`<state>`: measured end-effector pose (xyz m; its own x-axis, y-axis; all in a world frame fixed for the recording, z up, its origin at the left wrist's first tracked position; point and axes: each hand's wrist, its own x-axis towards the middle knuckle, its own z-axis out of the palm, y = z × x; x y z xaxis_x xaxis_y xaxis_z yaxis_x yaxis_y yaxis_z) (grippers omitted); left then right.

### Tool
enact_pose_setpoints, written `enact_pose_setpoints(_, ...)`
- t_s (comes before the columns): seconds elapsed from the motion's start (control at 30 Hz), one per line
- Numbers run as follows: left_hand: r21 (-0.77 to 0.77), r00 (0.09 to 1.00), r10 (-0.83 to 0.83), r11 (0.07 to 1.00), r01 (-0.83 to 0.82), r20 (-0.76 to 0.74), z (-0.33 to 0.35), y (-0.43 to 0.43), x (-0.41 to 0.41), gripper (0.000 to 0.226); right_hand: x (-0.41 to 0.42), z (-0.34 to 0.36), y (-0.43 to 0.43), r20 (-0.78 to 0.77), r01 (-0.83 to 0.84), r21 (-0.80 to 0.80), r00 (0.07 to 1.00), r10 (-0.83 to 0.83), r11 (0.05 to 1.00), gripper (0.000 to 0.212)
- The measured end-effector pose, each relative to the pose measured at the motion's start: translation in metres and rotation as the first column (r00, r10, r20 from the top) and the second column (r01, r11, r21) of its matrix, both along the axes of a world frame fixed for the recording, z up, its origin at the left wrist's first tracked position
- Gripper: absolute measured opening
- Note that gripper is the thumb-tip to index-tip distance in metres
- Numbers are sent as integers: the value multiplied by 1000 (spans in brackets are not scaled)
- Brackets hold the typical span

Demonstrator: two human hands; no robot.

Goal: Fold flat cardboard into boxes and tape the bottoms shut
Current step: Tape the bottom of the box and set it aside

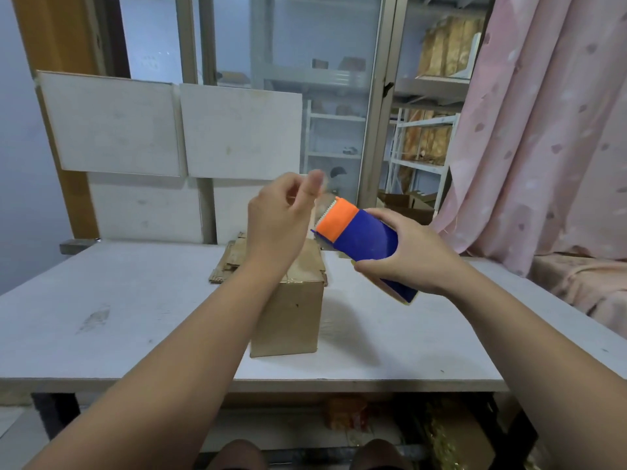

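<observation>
Grips blue-and-orange tape dispenser in right hand, raised above bench. Pinches clear tape at its far end with left hand. Below, mid-bench: folded box, flat cardboard just beyond.

1. I work from one view: a camera worn on the person's head, facing forward and tilted down.
2. It sits close above the surface; forearms enter from the bottom corners, and the left hand and right hand land near mid-frame.
3. The wide lens bows the edges; a window ahead fills the top, a curtain the right side.
4. Knees show at the bottom edge.
</observation>
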<state>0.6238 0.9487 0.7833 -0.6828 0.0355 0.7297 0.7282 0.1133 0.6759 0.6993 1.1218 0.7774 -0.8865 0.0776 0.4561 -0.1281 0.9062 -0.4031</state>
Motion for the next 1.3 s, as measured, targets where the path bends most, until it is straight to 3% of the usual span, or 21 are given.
enact_pose_setpoints(0.13, 85, 980, 6, 996, -24, 200, -11, -15, -5, 8, -1, 3, 10, -14, 46, 210, 999, -44, 977, 73)
enact_pose_setpoints(0.3, 447, 850, -234, 895, -2, 472, -31, -36, -5, 5, 2, 9, 12, 25, 11, 340, 999, -21, 940, 90)
enact_pose_setpoints(0.4, 456, 825, -227, 889, -41, 518, -41, -45, -4, 11, 1, 4, 9, 32, -20, 492, 999, 4, 870, 101)
enact_pose_setpoints(0.47, 437, 808, -218, 898, -54, 547, -48, -51, -3, 14, -3, -1, 10, 52, -27, 551, 999, -2, 834, 96)
enact_pose_setpoints(0.7, 523, 680, -383, 853, 0, 625, -67, -60, 5, 13, -22, -12, 16, 113, -71, 413, 993, 26, 908, 79)
enact_pose_setpoints(0.97, 412, 752, -196, 905, -109, 629, -74, -65, 7, 31, -24, -12, 15, 87, -102, 309, 993, 79, 945, 78)
enact_pose_setpoints(1.13, 452, 719, -251, 887, -98, 649, -77, -64, -4, 27, -29, -19, 11, 67, -82, 328, 996, 64, 941, 77)
enact_pose_setpoints(1.3, 315, 782, -85, 938, -147, 618, -82, -63, -11, 25, -34, -31, 14, -24, -50, 248, 998, 58, 967, 71)
